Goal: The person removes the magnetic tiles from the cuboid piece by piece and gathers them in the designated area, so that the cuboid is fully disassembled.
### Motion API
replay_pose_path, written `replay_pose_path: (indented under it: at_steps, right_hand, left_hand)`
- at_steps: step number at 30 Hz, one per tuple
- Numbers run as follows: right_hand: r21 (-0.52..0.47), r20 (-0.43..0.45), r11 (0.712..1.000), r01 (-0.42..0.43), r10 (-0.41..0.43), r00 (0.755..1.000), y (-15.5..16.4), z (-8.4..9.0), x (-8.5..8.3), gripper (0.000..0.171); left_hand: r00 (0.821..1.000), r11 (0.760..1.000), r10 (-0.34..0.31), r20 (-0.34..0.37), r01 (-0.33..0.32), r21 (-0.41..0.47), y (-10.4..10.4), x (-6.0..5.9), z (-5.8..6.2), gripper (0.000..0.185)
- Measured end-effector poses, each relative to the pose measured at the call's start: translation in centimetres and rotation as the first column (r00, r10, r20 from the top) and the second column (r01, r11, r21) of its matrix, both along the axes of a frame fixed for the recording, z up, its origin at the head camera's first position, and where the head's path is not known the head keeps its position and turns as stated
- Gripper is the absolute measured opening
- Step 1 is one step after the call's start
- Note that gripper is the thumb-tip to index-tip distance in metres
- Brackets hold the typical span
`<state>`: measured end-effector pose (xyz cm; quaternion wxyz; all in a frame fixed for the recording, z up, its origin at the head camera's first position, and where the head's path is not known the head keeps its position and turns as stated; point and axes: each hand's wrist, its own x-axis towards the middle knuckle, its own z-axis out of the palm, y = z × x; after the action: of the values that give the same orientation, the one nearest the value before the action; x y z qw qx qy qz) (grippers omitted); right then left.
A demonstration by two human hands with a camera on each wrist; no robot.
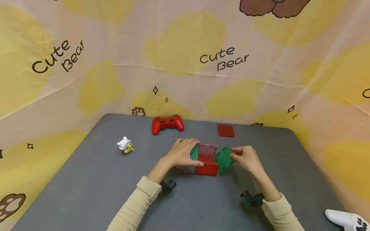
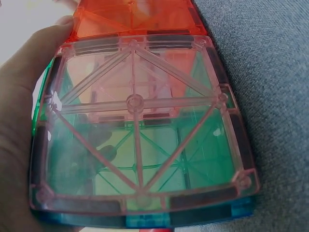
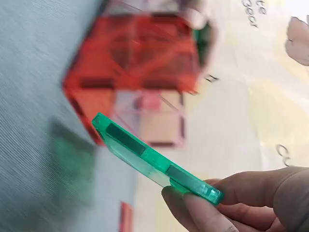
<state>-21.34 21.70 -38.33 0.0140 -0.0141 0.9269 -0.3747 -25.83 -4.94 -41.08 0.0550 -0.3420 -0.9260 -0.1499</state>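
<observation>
My left hand grips a box-like build of translucent magnetic tiles, thumb along the near side and fingers over the far side. Red tiles form its right end, where a pink tile stands at the back. A pale pink tile faces the left wrist camera, with green walls showing through it. Just right of the build, my right hand pinches a green magnetic tile by its edge. That green tile is tilted, with dark magnets visible along its rim.
Behind the build on the grey table lie a red game controller and a flat red tile. A small white and yellow figurine stands at left. A white controller is at the near right corner.
</observation>
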Motion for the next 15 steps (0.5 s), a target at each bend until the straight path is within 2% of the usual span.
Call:
replay_pose_path:
  at_steps: [4, 7, 11, 15]
  right_hand:
    - [0.040, -0.066, 0.999, 0.034, -0.031, 0.997, 1.7, 1.7, -0.6, 0.032]
    - [0.000, -0.120, 0.996, 0.091, -0.090, 0.989, 3.1, 2.7, -1.3, 0.035]
    - [-0.139, -0.137, 0.980, 0.140, -0.159, 0.978, 5.3, 3.4, -2.5, 0.040]
    - [-0.305, -0.050, 0.941, 0.148, -0.171, 0.984, 7.7, 3.1, -4.1, 0.046]
  left_hand:
    - [1.000, 1.000, 0.001, 0.019, -0.001, 0.009, 0.0, -0.1, 0.1, 0.080]
    - [1.000, 1.000, 0.010, 0.026, -0.010, 0.014, 0.0, -0.1, 0.2, 0.080]
    - [1.000, 1.000, 0.009, 0.020, -0.010, 0.016, -0.1, -0.2, 0.2, 0.080]
    - [1.000, 1.000, -0.001, 0.016, 0.001, 0.010, 0.1, -0.2, 0.1, 0.080]
